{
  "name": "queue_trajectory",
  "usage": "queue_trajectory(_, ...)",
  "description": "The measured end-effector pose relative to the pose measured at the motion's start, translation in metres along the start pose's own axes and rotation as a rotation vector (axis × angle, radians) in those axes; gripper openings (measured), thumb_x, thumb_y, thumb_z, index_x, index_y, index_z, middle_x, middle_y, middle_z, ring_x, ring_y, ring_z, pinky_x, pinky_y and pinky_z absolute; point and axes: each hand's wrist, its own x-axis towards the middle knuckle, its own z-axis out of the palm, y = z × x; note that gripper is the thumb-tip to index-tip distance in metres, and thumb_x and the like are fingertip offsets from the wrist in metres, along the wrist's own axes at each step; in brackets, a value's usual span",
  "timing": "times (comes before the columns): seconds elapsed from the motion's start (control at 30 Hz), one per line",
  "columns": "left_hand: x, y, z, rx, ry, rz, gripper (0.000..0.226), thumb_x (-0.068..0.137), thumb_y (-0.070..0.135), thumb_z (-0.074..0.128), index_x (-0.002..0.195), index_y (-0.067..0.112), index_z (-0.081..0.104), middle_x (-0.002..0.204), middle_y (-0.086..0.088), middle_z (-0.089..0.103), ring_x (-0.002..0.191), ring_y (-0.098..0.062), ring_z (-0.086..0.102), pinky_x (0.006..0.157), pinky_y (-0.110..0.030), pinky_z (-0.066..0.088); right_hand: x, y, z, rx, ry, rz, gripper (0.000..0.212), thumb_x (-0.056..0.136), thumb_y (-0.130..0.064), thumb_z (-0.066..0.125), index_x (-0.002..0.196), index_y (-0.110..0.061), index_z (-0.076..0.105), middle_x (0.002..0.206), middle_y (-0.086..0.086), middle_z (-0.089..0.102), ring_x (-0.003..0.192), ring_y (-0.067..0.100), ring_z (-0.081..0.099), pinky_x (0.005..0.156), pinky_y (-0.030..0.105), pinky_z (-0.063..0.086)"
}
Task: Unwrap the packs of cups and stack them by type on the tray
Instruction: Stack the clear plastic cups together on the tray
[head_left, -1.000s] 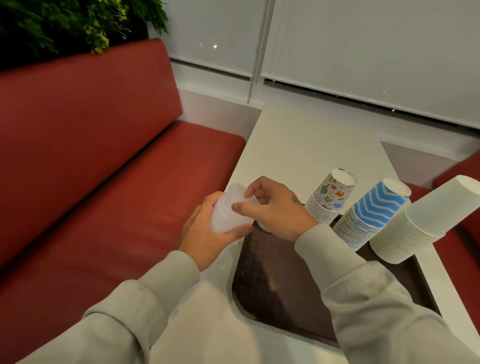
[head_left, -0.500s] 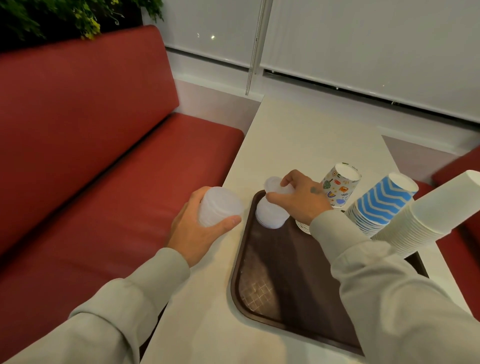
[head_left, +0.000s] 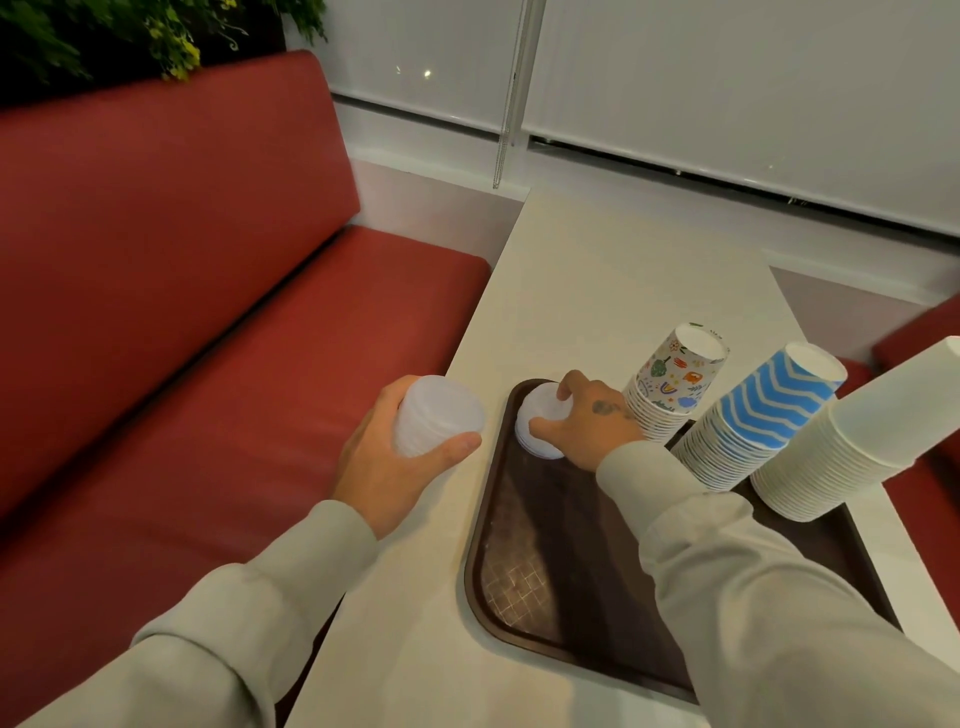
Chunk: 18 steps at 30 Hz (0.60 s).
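Note:
My left hand (head_left: 384, 457) grips a short stack of translucent plastic cups (head_left: 436, 415) above the table's left edge, beside the brown tray (head_left: 524, 587). My right hand (head_left: 587, 426) holds a second stack of translucent cups (head_left: 537, 415) upside down on the tray's far left corner. Three upside-down paper stacks stand along the tray's far side: patterned cups (head_left: 670, 389), blue zigzag cups (head_left: 758, 421) and plain white cups (head_left: 852, 441).
The white table (head_left: 613, 291) runs away from me toward the window blinds. A red bench (head_left: 218, 338) lies to the left, below the table edge, with plants behind its backrest. Another red seat (head_left: 924, 332) shows at the right.
The one clump of translucent cups has been split in two. My right hand carried its part onto the tray's far left corner and lowered it; my left hand drew its part leftward.

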Motion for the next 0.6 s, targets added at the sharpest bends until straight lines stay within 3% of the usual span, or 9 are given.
queue_trajectory(0.13, 0.0, 0.006, 0.001, 0.017, -0.01, 0.029, 0.069, 0.07, 0.053, 0.081, 0.124, 0.051, 0.039, 0.116, 0.026, 0.049, 0.112, -0.012, 0.047, 0.091, -0.033, 0.048, -0.009, -0.007, -0.011, 0.053, 0.106, -0.059, 0.049, 0.09, -0.043, 0.065, 0.127, -0.014, 0.05, 0.131, 0.01, 0.049, 0.116, 0.029, 0.05, 0.085, 0.029, 0.034)
queue_trajectory(0.23, 0.001, 0.009, 0.003, 0.057, -0.016, 0.049, 0.073, 0.068, 0.058, 0.08, 0.127, 0.05, 0.039, 0.124, 0.019, 0.05, 0.115, -0.014, 0.049, 0.095, -0.037, 0.05, -0.023, -0.025, -0.028, 0.299, 0.216, -0.178, 0.041, 0.089, -0.051, 0.066, 0.116, -0.021, 0.058, 0.125, -0.001, 0.057, 0.11, 0.017, 0.057, 0.085, 0.028, 0.04)
queue_trajectory(0.3, 0.001, 0.013, 0.005, 0.072, -0.026, 0.063, 0.073, 0.067, 0.062, 0.079, 0.128, 0.052, 0.039, 0.125, 0.018, 0.052, 0.114, -0.013, 0.05, 0.092, -0.035, 0.05, -0.035, -0.04, -0.038, 0.43, 0.063, -0.22, 0.04, 0.082, -0.061, 0.069, 0.106, -0.03, 0.061, 0.118, -0.011, 0.062, 0.102, 0.007, 0.062, 0.083, 0.027, 0.047)
queue_trajectory(0.4, 0.0, 0.022, 0.008, 0.059, -0.046, 0.074, 0.07, 0.065, 0.064, 0.079, 0.122, 0.057, 0.039, 0.121, 0.018, 0.054, 0.109, -0.012, 0.055, 0.083, -0.032, 0.05, -0.05, -0.058, -0.04, 0.31, -0.145, -0.256, 0.047, 0.07, -0.071, 0.07, 0.101, -0.039, 0.056, 0.12, -0.017, 0.058, 0.106, 0.011, 0.061, 0.091, 0.035, 0.051)
queue_trajectory(0.5, -0.002, 0.03, 0.01, 0.094, -0.058, 0.081, 0.073, 0.062, 0.068, 0.075, 0.124, 0.059, 0.038, 0.121, 0.016, 0.055, 0.109, -0.017, 0.057, 0.085, -0.044, 0.057, -0.058, -0.067, -0.039, 0.257, -0.137, -0.26, 0.046, 0.074, -0.062, 0.073, 0.103, -0.033, 0.053, 0.118, -0.009, 0.053, 0.105, 0.02, 0.056, 0.088, 0.037, 0.055)
queue_trajectory(0.6, -0.003, 0.033, 0.009, 0.127, -0.072, 0.095, 0.078, 0.059, 0.072, 0.075, 0.126, 0.058, 0.037, 0.121, 0.017, 0.054, 0.11, -0.017, 0.056, 0.087, -0.046, 0.057, -0.059, -0.065, -0.041, 0.247, -0.116, -0.251, 0.043, 0.076, -0.061, 0.073, 0.101, -0.032, 0.055, 0.115, -0.008, 0.054, 0.106, 0.02, 0.054, 0.09, 0.039, 0.054)
